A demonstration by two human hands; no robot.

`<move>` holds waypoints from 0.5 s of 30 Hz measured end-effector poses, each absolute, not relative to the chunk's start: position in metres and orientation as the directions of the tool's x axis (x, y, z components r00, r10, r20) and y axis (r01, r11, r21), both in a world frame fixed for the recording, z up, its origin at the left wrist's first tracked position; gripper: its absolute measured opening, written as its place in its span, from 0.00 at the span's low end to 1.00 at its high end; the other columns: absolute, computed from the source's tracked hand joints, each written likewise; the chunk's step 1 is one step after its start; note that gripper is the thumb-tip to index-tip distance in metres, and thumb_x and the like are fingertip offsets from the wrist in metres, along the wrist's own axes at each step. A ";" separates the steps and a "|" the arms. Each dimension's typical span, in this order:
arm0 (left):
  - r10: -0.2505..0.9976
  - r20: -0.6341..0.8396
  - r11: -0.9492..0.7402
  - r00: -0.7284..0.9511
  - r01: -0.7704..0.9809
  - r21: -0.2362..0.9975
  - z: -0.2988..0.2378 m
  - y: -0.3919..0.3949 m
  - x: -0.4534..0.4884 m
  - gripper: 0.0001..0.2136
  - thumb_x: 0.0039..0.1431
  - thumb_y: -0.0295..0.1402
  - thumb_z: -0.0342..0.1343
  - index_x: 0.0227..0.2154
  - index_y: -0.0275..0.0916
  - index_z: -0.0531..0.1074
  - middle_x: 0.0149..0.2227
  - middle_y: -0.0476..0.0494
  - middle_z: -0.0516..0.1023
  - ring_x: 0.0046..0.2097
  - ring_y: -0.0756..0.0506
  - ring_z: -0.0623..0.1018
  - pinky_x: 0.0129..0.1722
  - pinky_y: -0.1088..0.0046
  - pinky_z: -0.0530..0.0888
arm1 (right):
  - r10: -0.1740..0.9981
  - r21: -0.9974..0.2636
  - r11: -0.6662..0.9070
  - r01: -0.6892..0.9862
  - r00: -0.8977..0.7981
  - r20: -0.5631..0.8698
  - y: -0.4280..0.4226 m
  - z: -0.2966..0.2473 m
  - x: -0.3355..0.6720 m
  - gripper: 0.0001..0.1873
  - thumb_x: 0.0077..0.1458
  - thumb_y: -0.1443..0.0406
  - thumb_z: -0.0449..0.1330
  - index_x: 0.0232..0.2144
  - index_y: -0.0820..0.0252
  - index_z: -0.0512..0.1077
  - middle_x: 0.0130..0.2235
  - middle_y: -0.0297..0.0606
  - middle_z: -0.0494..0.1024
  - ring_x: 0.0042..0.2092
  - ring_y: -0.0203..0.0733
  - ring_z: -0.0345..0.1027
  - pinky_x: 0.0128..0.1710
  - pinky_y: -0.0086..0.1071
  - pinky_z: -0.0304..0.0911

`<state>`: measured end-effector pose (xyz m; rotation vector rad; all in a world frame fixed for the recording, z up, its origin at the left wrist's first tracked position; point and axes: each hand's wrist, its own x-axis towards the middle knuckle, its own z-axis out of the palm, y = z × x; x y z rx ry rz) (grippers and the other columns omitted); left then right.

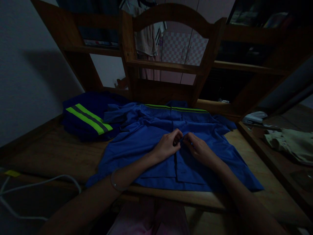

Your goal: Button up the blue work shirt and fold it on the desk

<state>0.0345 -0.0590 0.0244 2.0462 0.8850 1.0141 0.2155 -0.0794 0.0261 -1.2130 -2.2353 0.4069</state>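
Fingers [178,133] of both hands are curled, tips pinching the cloth at the front opening of a blue shirt [151,143], seen from the head view; whatever small piece sits between them is too dark to tell. Beyond the shirt stands a wooden shelf unit [166,68]. A dark blue garment with a reflective band [89,119] is bunched at the left, against the shirt's sleeve. Pale cloth [290,143] lies well off to the right, and a white cable [49,183] loops at the near left. Both forearms cover parts of the lower front. The shirt lies spread on the wooden table [61,156], directly under the left hand [167,144] and right hand [199,148]. Its collar points away, hem toward the person; the opening runs near to far, while the spread cloth is longest left to right.
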 end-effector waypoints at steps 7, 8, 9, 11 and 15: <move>0.768 0.392 -0.578 0.507 0.284 0.765 0.027 -0.059 0.033 0.15 0.49 0.19 0.49 0.38 0.41 0.67 0.34 0.48 0.72 0.36 0.49 0.71 0.39 0.77 0.66 | 0.851 -0.606 0.520 0.601 -0.424 0.310 -0.077 0.024 0.216 0.07 0.62 0.65 0.45 0.32 0.57 0.60 0.31 0.35 0.65 0.32 0.38 0.59 0.33 0.30 0.56; 0.760 0.394 -0.587 0.517 0.285 0.758 0.029 -0.059 0.033 0.15 0.49 0.19 0.48 0.38 0.41 0.68 0.35 0.47 0.72 0.38 0.48 0.71 0.41 0.76 0.65 | 0.858 -0.626 0.508 0.592 -0.412 0.307 -0.077 0.025 0.216 0.07 0.62 0.65 0.46 0.31 0.57 0.60 0.30 0.35 0.65 0.31 0.38 0.59 0.33 0.30 0.56; 0.751 0.395 -0.596 0.529 0.285 0.751 0.030 -0.059 0.032 0.15 0.49 0.18 0.49 0.37 0.41 0.69 0.36 0.47 0.72 0.40 0.47 0.71 0.43 0.76 0.65 | 0.865 -0.645 0.495 0.582 -0.399 0.304 -0.077 0.025 0.216 0.07 0.62 0.64 0.46 0.31 0.57 0.60 0.30 0.34 0.65 0.31 0.38 0.59 0.32 0.30 0.55; 0.733 0.406 -0.618 0.545 0.286 0.732 0.032 -0.060 0.032 0.15 0.49 0.18 0.48 0.37 0.41 0.69 0.37 0.46 0.72 0.43 0.46 0.70 0.46 0.75 0.64 | 0.877 -0.681 0.471 0.561 -0.381 0.293 -0.077 0.026 0.217 0.07 0.61 0.63 0.47 0.32 0.57 0.61 0.29 0.33 0.65 0.31 0.37 0.59 0.31 0.29 0.55; 0.736 0.439 -0.635 0.515 0.302 0.711 0.032 -0.060 0.032 0.15 0.50 0.18 0.48 0.38 0.41 0.68 0.37 0.46 0.72 0.41 0.47 0.71 0.43 0.75 0.65 | 0.895 -0.724 0.428 0.541 -0.365 0.257 -0.076 0.028 0.219 0.10 0.61 0.58 0.49 0.33 0.57 0.64 0.27 0.32 0.66 0.29 0.36 0.60 0.28 0.28 0.56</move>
